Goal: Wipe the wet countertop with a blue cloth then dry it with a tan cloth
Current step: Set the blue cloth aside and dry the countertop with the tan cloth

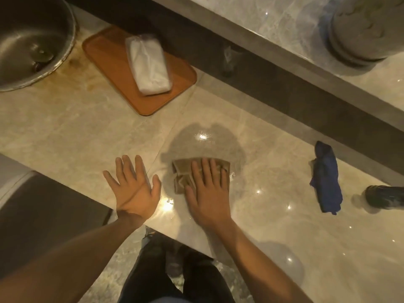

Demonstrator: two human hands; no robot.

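Note:
A folded tan cloth (181, 174) lies on the glossy beige marble countertop (273, 215). My right hand (207, 193) presses flat on top of it, fingers spread, covering most of its right side. My left hand (133, 189) hovers just left of it near the counter's front edge, palm up, fingers apart, holding nothing. A crumpled blue cloth (326, 178) lies apart on the counter to the right, touched by neither hand. A dull damp-looking patch (207, 143) shows on the surface just beyond the tan cloth.
An orange tray (105, 53) with a plastic-wrapped white pack (148, 64) sits at the back left, beside a round steel sink (28, 40). A dark bottle (384, 196) lies at the right edge. A raised ledge (284, 84) with a large jar (367, 29) runs behind.

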